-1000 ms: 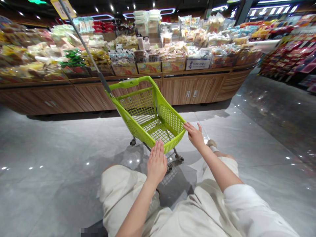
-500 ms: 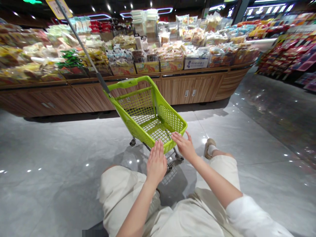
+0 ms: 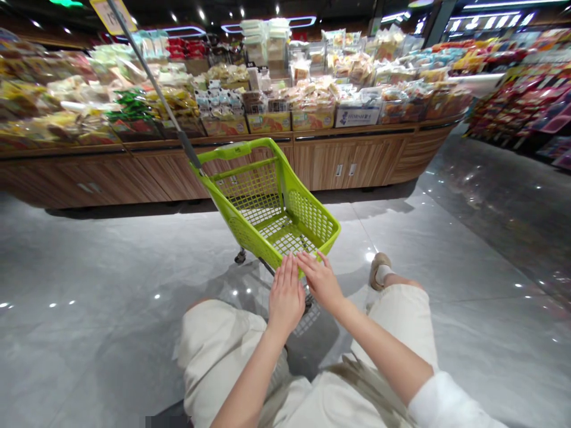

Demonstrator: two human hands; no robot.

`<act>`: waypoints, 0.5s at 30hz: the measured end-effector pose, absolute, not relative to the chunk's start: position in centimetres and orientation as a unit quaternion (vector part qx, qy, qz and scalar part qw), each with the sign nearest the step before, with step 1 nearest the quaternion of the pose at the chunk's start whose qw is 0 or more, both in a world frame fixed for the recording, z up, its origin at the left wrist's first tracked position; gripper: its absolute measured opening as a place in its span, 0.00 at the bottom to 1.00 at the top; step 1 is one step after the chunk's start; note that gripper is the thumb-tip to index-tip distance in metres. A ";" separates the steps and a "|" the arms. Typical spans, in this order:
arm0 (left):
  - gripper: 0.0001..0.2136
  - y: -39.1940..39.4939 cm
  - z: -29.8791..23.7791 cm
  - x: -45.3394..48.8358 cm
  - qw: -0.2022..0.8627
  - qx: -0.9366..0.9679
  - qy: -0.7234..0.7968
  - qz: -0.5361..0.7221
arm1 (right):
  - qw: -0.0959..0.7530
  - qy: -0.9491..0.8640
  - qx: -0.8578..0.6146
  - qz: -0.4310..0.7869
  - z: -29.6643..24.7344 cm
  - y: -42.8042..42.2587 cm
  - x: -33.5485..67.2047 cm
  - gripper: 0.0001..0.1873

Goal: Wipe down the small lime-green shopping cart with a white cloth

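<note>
A bright green shopping cart (image 3: 311,191) with latticed plastic sides stands on the floor in front of my knees. Its basket holds nothing that I can see. At the cart's near end, my left hand (image 3: 286,297) is raised palm down with straight fingers, the tips overlapping the rim in view. My right hand (image 3: 322,284) is close beside it, fingers stretched out and slightly apart, almost meeting the left fingertips. Neither hand grips anything. Whether the fingertips touch the rim, I cannot tell.
Behind the cart runs a wood-fronted display counter (image 3: 361,157) piled with packaged food. A grey pole (image 3: 154,83) with a price sign (image 3: 112,16) rises by the cart's handle. Shiny grey tiles (image 3: 111,285) cover the floor. More goods (image 3: 513,98) hang at the far right.
My right hand has moved left and slightly down, from the cart's front corner to beside my left hand. The left hand has shifted only slightly. The cart has stayed put.
</note>
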State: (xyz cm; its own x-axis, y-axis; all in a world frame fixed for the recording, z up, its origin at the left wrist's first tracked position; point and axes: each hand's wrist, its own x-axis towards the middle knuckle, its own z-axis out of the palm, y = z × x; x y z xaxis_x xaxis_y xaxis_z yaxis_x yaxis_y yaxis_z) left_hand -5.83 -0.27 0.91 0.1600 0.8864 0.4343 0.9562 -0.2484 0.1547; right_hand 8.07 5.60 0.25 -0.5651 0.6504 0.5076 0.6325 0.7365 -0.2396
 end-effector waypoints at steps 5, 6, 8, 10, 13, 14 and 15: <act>0.32 -0.4 1.0 -6.1 0.084 -0.759 -0.609 -0.214 | 0.269 -0.885 -0.380 -0.013 0.8 11.9 15.4 0.32; 0.32 -0.3 1.0 -6.1 0.084 -0.759 -0.609 -0.215 | 0.266 -0.874 -0.405 -0.019 0.8 13.4 16.9 0.31; 0.31 -0.2 1.1 -6.0 0.082 -0.760 -0.608 -0.216 | 0.265 -0.854 -0.447 -0.026 0.8 15.1 18.3 0.31; 0.31 -0.1 1.1 -5.7 0.078 -0.760 -0.608 -0.217 | 0.273 -0.836 -0.476 -0.029 0.7 14.7 17.5 0.30; 0.31 -0.1 1.0 -5.3 0.073 -0.755 -0.611 -0.224 | 0.293 -0.833 -0.468 -0.027 0.4 10.7 12.8 0.30; 0.31 -0.1 0.9 -5.3 0.073 -0.752 -0.613 -0.228 | 0.298 -0.844 -0.446 -0.021 0.3 9.0 11.1 0.30; 0.31 -0.1 0.9 -5.2 0.075 -0.750 -0.615 -0.232 | 0.296 -0.858 -0.419 -0.010 0.3 7.5 9.5 0.31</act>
